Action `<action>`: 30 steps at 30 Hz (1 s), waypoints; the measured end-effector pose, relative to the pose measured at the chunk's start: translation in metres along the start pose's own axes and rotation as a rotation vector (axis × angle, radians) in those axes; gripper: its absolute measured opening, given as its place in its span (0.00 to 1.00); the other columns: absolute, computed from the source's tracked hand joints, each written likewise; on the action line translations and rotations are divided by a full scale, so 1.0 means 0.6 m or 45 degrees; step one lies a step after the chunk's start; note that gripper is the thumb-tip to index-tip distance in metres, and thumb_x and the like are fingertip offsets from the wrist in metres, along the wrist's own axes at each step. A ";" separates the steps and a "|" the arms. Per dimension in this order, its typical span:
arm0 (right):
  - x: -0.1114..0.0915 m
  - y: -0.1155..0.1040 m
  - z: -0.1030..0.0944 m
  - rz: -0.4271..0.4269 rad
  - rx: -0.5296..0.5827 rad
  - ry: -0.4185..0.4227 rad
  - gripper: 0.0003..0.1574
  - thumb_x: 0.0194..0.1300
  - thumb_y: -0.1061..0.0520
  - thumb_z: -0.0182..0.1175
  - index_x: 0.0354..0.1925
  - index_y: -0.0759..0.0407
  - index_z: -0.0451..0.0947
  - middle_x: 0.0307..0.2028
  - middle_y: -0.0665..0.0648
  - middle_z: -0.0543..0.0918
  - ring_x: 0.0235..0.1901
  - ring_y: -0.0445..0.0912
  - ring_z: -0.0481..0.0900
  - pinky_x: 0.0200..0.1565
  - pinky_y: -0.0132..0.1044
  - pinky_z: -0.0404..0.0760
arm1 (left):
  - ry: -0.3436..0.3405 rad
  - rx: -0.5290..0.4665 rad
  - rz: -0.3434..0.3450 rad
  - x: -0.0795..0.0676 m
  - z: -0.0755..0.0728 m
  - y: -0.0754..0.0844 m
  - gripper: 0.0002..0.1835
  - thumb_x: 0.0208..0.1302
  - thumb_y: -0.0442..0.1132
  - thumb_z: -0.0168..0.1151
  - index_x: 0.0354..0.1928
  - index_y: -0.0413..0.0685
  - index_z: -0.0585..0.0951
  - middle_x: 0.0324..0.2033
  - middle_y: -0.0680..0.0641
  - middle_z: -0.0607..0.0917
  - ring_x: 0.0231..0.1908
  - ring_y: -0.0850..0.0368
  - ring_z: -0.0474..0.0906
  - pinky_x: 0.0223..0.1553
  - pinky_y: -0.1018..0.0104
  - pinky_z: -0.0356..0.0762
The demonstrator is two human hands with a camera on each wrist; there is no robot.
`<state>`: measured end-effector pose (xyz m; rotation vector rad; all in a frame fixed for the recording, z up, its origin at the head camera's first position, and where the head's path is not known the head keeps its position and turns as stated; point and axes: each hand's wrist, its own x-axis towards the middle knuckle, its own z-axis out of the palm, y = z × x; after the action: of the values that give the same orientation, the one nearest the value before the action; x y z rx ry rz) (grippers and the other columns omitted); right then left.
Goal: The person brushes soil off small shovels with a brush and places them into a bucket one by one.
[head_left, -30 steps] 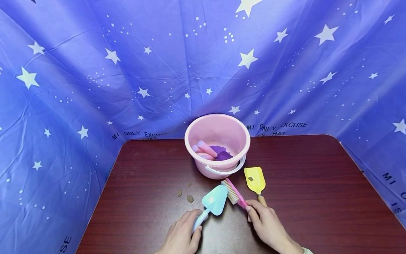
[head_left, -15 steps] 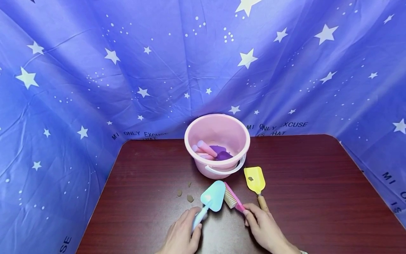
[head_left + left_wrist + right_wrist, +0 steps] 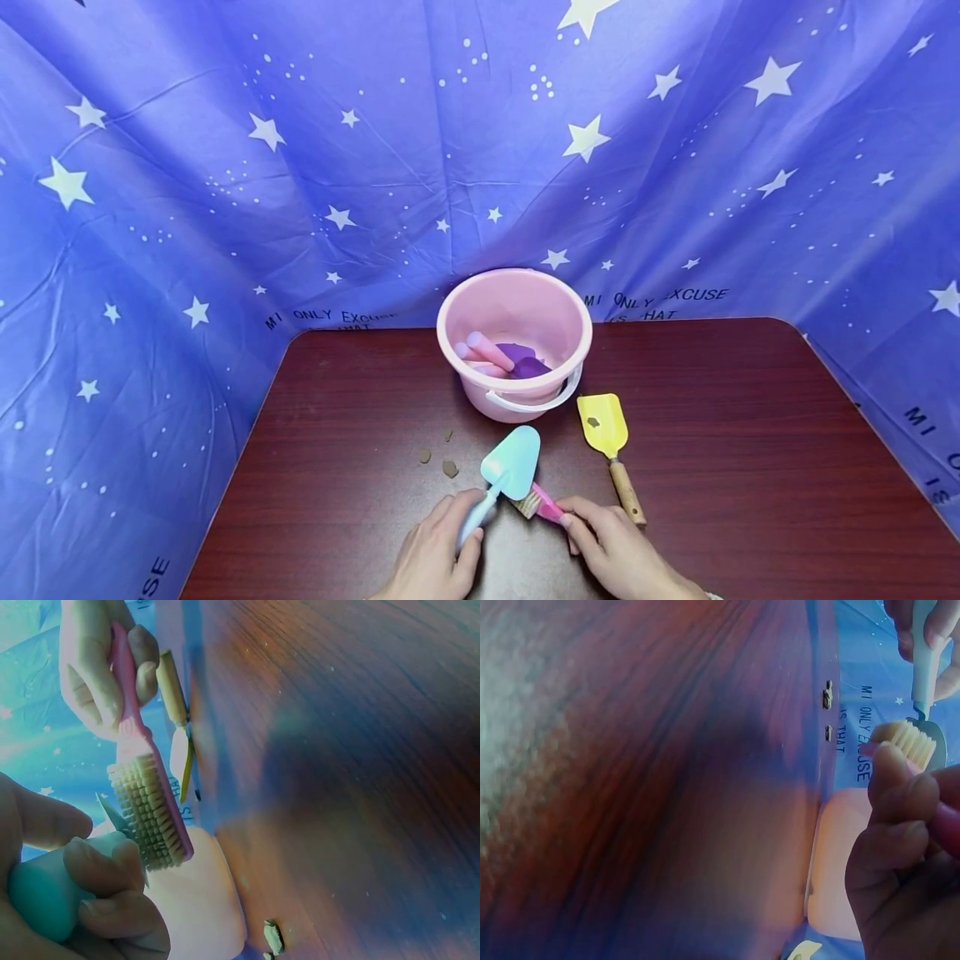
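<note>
My left hand grips the handle of a light blue toy trowel, its blade pointing away from me above the table. In my right hand is the pink handle of a brush with cream bristles. Part of the brush head is covered by the trowel blade in the head view. From the left wrist, the bristles face the underside of the blade, right at it. The right wrist view shows the trowel's pale handle in the left hand's fingers.
Behind the hands stands a pink bucket with a white handle, holding purple-and-pink toy tools. A yellow shovel with a wooden handle lies at the right, a brown piece on it. Several small brown pieces lie left of the trowel.
The brush has moved toward me and left, from beside the trowel to partly under its blade. The trowel has shifted slightly. More of the yellow shovel's handle is uncovered.
</note>
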<state>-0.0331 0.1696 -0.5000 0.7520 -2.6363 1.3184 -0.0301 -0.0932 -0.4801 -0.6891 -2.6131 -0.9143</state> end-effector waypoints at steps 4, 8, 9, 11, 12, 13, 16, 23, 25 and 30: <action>0.001 0.003 -0.001 -0.019 -0.052 0.080 0.11 0.66 0.65 0.57 0.41 0.50 0.78 0.20 0.37 0.71 0.19 0.26 0.66 0.25 0.20 0.66 | 0.020 0.011 0.033 -0.001 0.001 -0.001 0.25 0.48 0.35 0.67 0.52 0.53 0.78 0.31 0.59 0.78 0.23 0.66 0.70 0.22 0.72 0.66; 0.001 0.010 -0.002 -0.051 -0.150 0.183 0.14 0.62 0.68 0.59 0.39 0.49 0.78 0.19 0.35 0.70 0.22 0.27 0.68 0.49 0.22 0.66 | 0.020 0.009 0.044 -0.003 0.000 -0.004 0.24 0.46 0.34 0.67 0.50 0.54 0.78 0.29 0.60 0.77 0.23 0.68 0.69 0.22 0.74 0.65; 0.002 0.011 -0.004 -0.046 -0.175 0.210 0.15 0.61 0.68 0.60 0.39 0.48 0.78 0.19 0.33 0.69 0.26 0.28 0.70 0.54 0.22 0.62 | 0.015 0.007 0.042 -0.004 -0.001 -0.004 0.24 0.46 0.34 0.67 0.50 0.54 0.78 0.29 0.60 0.76 0.23 0.68 0.68 0.22 0.74 0.64; 0.002 0.013 -0.007 -0.030 -0.186 0.241 0.16 0.60 0.69 0.60 0.38 0.48 0.78 0.18 0.33 0.69 0.25 0.29 0.70 0.55 0.23 0.61 | 0.002 0.006 0.037 -0.005 -0.002 -0.005 0.24 0.46 0.35 0.67 0.50 0.55 0.78 0.29 0.60 0.76 0.22 0.69 0.67 0.22 0.75 0.64; 0.003 0.013 -0.009 -0.015 -0.177 0.245 0.16 0.61 0.69 0.60 0.38 0.48 0.79 0.18 0.33 0.69 0.25 0.29 0.71 0.54 0.23 0.62 | -0.003 0.004 0.034 -0.006 -0.002 -0.005 0.24 0.47 0.35 0.67 0.50 0.55 0.78 0.28 0.60 0.76 0.22 0.69 0.67 0.22 0.75 0.64; 0.003 0.012 -0.010 0.006 -0.163 0.246 0.15 0.61 0.69 0.60 0.38 0.49 0.79 0.18 0.34 0.69 0.25 0.30 0.70 0.46 0.21 0.66 | -0.008 0.005 0.032 -0.006 -0.002 -0.005 0.24 0.47 0.35 0.67 0.50 0.55 0.78 0.28 0.60 0.76 0.22 0.69 0.66 0.22 0.75 0.64; 0.003 0.015 -0.015 0.052 -0.123 0.229 0.12 0.64 0.68 0.58 0.38 0.50 0.79 0.18 0.36 0.71 0.20 0.28 0.66 0.26 0.21 0.64 | -0.018 0.007 0.027 -0.007 -0.003 -0.006 0.24 0.47 0.35 0.67 0.50 0.56 0.78 0.28 0.60 0.75 0.21 0.69 0.65 0.21 0.74 0.63; 0.002 0.019 -0.022 0.096 -0.123 0.229 0.11 0.65 0.67 0.57 0.39 0.50 0.79 0.18 0.39 0.72 0.18 0.28 0.66 0.24 0.22 0.65 | -0.032 0.017 0.030 -0.009 -0.002 -0.009 0.23 0.47 0.36 0.67 0.49 0.55 0.78 0.28 0.60 0.75 0.21 0.69 0.66 0.21 0.74 0.63; 0.002 0.020 -0.024 0.105 -0.130 0.239 0.12 0.65 0.67 0.58 0.39 0.49 0.79 0.18 0.39 0.73 0.18 0.28 0.66 0.24 0.22 0.66 | -0.035 0.020 0.031 -0.010 -0.002 -0.010 0.23 0.47 0.36 0.67 0.50 0.55 0.78 0.28 0.60 0.76 0.22 0.69 0.67 0.22 0.74 0.64; 0.001 0.020 -0.031 0.104 -0.172 0.278 0.13 0.64 0.67 0.58 0.40 0.49 0.79 0.18 0.38 0.73 0.18 0.27 0.67 0.27 0.22 0.67 | -0.051 0.014 0.020 -0.012 -0.002 -0.011 0.23 0.48 0.36 0.66 0.50 0.54 0.78 0.30 0.59 0.77 0.23 0.68 0.68 0.22 0.73 0.65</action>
<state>-0.0418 0.1898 -0.4969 0.4587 -2.5722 1.1531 -0.0276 -0.1011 -0.4856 -0.7319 -2.6415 -0.8903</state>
